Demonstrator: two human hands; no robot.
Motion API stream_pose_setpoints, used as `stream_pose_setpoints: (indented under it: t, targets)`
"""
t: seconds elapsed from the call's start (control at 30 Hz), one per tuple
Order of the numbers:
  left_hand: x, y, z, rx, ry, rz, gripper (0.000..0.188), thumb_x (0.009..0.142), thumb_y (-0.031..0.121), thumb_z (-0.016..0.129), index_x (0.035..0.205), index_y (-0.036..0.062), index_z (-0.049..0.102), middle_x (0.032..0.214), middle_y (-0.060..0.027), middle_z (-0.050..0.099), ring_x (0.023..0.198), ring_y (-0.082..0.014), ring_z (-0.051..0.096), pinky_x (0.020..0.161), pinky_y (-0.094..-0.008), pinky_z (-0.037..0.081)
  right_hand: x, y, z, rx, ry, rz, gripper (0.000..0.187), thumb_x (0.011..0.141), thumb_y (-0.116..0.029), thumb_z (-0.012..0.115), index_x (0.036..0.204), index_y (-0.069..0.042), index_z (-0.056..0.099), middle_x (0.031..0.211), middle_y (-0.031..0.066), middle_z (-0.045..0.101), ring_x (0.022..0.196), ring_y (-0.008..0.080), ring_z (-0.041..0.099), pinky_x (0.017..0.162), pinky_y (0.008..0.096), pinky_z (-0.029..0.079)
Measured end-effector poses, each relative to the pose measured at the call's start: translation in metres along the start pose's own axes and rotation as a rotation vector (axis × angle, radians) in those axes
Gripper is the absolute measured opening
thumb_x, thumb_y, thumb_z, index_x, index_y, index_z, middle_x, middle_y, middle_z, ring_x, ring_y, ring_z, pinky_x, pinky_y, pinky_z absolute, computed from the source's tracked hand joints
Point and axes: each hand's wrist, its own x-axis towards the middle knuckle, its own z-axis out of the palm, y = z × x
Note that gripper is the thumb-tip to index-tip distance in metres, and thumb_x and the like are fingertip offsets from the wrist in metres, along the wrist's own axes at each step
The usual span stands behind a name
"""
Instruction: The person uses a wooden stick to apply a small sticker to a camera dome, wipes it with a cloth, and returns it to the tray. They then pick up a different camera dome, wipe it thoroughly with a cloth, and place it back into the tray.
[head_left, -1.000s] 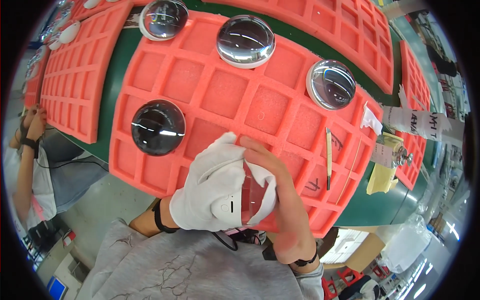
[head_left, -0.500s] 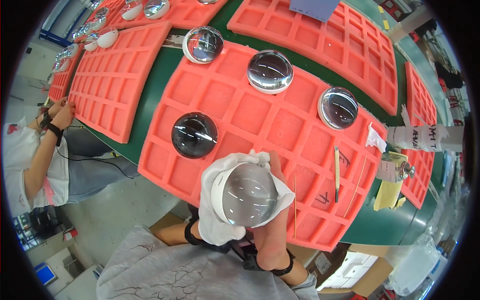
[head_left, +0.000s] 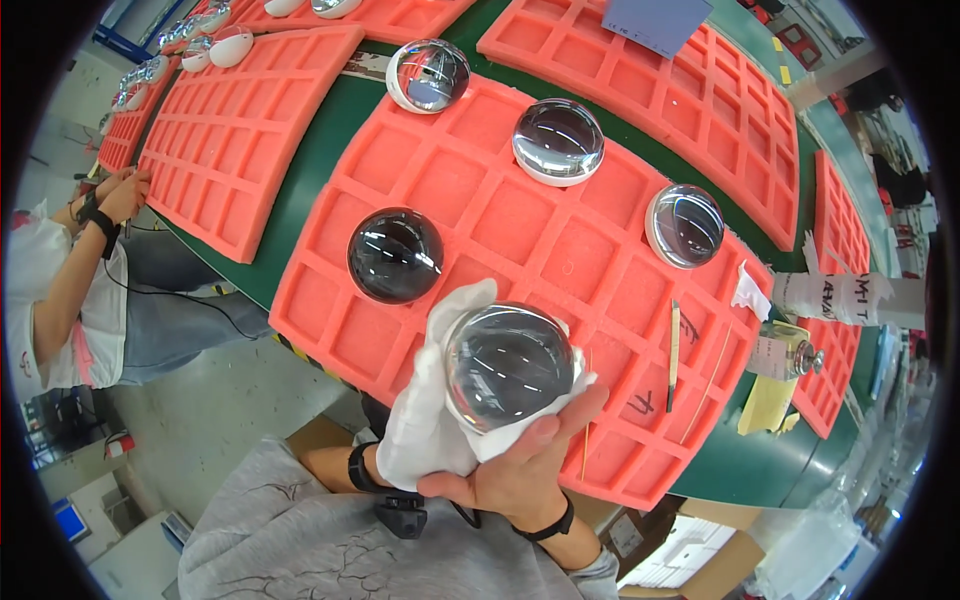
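Left fingers (head_left: 465,298): clear dome (head_left: 512,368) | tray (head_left: 515,222): 2 black marks (head_left: 641,402) | bottle (head_left: 790,347): label (head_left: 769,357)

One head-worn fisheye looks down from close above the held dome (head_left: 508,362) and foam tray (head_left: 505,226).

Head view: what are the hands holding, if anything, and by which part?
A clear-domed device, by its outer edge: the gloved left hand at left, the bare right hand at lower right through white cloth.
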Motion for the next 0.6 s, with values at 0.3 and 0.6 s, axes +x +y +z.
stream_pose_setpoints:
  t: [0.3,0.6]
  targets:
    - [0.002,-0.007,-0.007,0.296,0.1,-0.101,0.057,0.108,0.044,0.043,0.151,0.0072,0.032,0.134,-0.0127,0.052,0.119,-0.0216,0.058,0.101,-0.0352,0.046,0.04,-0.022,-0.043,-0.637,-0.515,-0.18,0.102,0.089,-0.08,0.044,0.144,0.006,0.046,0.15,0.03,0.044,0.143,0.047,0.038,0.114,0.0612,0.03]
    - [0.0,-0.001,-0.034,0.582,0.072,-0.039,0.053,0.107,0.044,0.048,0.141,0.0046,0.044,0.11,-0.0042,0.061,0.086,-0.0096,0.061,0.07,-0.021,0.048,0.067,-0.019,-0.048,-0.169,-0.561,-0.059,0.105,0.086,-0.081,0.049,0.141,0.009,0.046,0.146,0.0288,0.048,0.138,0.0463,0.045,0.115,0.062,0.029]
